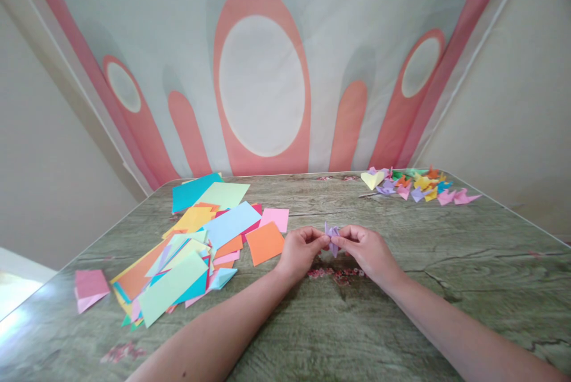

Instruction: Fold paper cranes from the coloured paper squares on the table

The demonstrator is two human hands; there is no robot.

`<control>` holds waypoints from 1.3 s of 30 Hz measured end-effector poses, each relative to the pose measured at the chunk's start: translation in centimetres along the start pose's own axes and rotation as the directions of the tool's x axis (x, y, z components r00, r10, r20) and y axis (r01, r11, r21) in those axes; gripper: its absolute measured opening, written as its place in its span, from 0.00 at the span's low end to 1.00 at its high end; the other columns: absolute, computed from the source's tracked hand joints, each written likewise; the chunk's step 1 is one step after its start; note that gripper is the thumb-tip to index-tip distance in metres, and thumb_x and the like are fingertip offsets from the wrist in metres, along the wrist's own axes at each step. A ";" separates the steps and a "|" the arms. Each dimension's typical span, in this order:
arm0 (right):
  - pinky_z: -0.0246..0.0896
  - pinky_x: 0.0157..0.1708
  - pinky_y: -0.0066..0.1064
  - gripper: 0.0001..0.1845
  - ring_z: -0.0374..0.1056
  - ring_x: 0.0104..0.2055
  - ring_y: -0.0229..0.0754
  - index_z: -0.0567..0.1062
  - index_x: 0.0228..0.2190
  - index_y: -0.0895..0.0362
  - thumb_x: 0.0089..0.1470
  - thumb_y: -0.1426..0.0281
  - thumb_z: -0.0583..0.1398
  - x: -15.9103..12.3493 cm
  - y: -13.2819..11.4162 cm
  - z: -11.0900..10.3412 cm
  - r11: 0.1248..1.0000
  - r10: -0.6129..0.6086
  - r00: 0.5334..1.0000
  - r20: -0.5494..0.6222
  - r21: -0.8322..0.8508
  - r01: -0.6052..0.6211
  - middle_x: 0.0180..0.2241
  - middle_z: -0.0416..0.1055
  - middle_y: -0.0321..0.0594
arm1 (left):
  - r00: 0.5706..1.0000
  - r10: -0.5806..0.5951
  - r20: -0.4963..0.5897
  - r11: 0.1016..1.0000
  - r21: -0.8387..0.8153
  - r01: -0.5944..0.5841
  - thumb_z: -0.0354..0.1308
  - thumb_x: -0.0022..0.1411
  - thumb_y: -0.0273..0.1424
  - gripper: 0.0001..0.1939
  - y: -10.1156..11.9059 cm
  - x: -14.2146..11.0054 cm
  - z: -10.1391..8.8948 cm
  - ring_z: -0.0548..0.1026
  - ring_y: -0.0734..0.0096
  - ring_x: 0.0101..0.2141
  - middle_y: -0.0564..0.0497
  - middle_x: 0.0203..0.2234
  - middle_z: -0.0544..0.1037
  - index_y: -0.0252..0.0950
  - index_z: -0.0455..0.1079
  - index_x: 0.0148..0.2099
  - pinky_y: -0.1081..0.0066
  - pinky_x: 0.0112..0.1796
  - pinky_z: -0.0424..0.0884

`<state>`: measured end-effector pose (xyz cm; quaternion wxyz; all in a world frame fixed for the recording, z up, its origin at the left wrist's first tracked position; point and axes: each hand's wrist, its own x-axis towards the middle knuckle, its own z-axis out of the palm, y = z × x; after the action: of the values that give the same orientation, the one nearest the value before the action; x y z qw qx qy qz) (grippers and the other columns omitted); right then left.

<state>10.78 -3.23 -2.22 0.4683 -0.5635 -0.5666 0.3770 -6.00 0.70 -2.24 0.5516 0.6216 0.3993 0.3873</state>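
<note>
Between my two hands, just above the wooden-patterned table (428, 322), is a small purple origami crane (332, 232). My left hand (306, 248) pinches its left side between thumb and fingers. On the other side, my right hand (359, 245) grips it the same way. The fingertips cover part of the folded paper. An orange paper square (265, 243) lies just left of my left hand, with a pink sheet (275, 219) behind it.
A loose heap of coloured paper sheets (176, 287) spreads over the table's left side. Folded pink paper (91, 290) lies at the far left. Several finished paper cranes (419, 193) cluster at the back right, beside a pale yellow folded piece (372, 179). A patterned backdrop (321, 25) rises behind the table.
</note>
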 end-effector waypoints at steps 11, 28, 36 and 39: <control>0.61 0.23 0.27 0.14 0.68 0.25 0.38 0.73 0.30 0.57 0.56 0.59 0.58 -0.3 0.2 0.6 0.991 -0.089 0.996 -0.024 -0.106 0.086 0.25 0.74 0.37 | 0.998 -0.022 -0.064 0.999 -0.033 0.020 0.65 0.52 0.37 0.13 -0.5 0.1 0.1 0.67 0.77 0.21 0.54 0.19 0.72 0.32 0.69 0.27 0.77 0.25 0.63; 0.59 0.49 0.43 0.10 0.64 0.47 0.49 0.75 0.39 0.54 0.55 0.76 0.57 -1.3 -1.0 1.1 0.725 -0.550 0.835 0.015 -0.488 0.486 0.42 0.71 0.45 | 0.977 -0.176 0.120 0.869 -0.447 0.211 0.67 0.51 0.39 0.16 0.6 -0.5 0.2 0.77 0.68 0.33 0.47 0.32 0.79 0.31 0.75 0.36 0.68 0.38 0.74; 0.60 0.54 0.43 0.19 0.64 0.53 0.47 0.74 0.48 0.48 0.59 0.75 0.53 -0.5 0.1 0.1 0.759 -0.557 0.828 0.063 -0.366 0.538 0.48 0.69 0.43 | 0.953 -0.259 0.155 0.814 -0.496 0.301 0.65 0.54 0.31 0.10 0.5 0.3 -1.1 0.78 0.70 0.28 0.45 0.27 0.80 0.29 0.73 0.36 0.74 0.31 0.74; 0.62 0.52 0.40 0.19 0.66 0.51 0.45 0.75 0.47 0.48 0.59 0.75 0.52 -0.3 0.3 -0.1 0.778 -0.550 0.830 0.090 -0.305 0.549 0.45 0.71 0.41 | 0.937 -0.284 0.205 0.804 -0.481 0.349 0.64 0.54 0.30 0.09 0.5 0.4 -1.2 0.77 0.72 0.23 0.46 0.24 0.78 0.28 0.72 0.35 0.76 0.27 0.73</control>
<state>10.96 -3.54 -2.47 0.4619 -0.4424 -0.7583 0.1266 -6.95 1.54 -1.64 0.7764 0.4002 0.3458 0.3427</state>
